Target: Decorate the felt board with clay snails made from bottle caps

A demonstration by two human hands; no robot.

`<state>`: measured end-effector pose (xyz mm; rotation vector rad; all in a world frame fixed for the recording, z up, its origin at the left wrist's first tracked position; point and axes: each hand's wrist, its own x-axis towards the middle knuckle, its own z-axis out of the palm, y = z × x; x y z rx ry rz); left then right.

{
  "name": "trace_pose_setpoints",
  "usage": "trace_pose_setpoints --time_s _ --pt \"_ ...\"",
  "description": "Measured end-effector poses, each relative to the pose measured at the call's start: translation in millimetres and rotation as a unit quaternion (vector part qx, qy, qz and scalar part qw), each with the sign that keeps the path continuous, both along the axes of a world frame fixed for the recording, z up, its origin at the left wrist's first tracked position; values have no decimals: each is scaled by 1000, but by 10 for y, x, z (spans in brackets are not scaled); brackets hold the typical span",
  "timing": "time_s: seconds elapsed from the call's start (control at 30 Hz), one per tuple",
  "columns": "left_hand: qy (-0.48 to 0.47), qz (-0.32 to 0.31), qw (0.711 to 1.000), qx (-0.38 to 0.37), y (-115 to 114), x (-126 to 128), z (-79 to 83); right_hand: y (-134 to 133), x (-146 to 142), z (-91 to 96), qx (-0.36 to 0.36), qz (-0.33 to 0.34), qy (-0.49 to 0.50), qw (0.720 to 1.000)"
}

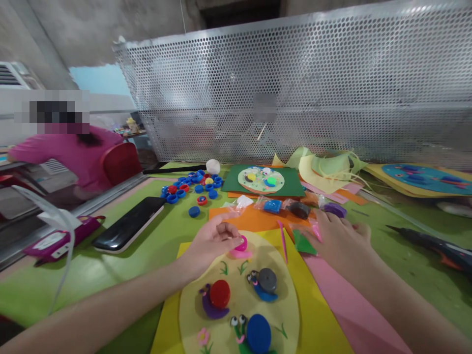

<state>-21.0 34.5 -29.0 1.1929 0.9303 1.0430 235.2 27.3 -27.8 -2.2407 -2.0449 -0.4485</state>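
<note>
My left hand (pixel 216 242) is closed, its thumb and fingertips on a pink bottle cap (pixel 241 243). That cap sits against a pink clay strip (pixel 241 254) at the top of a pale yellow oval card (pixel 236 273). Snails of clay and caps are on the card: one with a red cap (pixel 220 294), one with a grey cap (pixel 267 280), one with a blue cap (pixel 258 333). My right hand (pixel 341 238) is over the clay packets, thumb and finger around a pink clay packet (pixel 316 229). Beside it lies a green clay packet (pixel 303 243).
Several bottle caps (pixel 194 211) lie behind my left hand, near a black phone-like device (pixel 129 225). A pink clay tool (pixel 282 241) lies by the card. At right is a glue gun (pixel 435 248). A perforated metal panel (pixel 295 93) stands behind; a person in pink (pixel 70 152) sits left.
</note>
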Motion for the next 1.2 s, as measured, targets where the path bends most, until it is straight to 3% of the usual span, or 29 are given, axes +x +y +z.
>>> trace_pose_setpoints --time_s 0.43,0.73,0.87,0.93,1.07,1.2 --pt "21 -27 999 28 3 -1 -10 27 126 98 -62 -64 -7 996" --pt "23 -24 999 33 -25 7 20 75 58 118 -44 -10 57 997" --pt "22 -18 998 47 -29 16 26 106 25 71 -18 57 83 995" --pt "20 -14 998 63 -35 17 20 95 0 32 25 130 97 986" --pt "18 -13 994 108 -67 13 -3 -42 -143 19 191 330 81 921" --pt "21 -23 988 154 -128 12 -22 -255 -359 81 250 418 64 871"
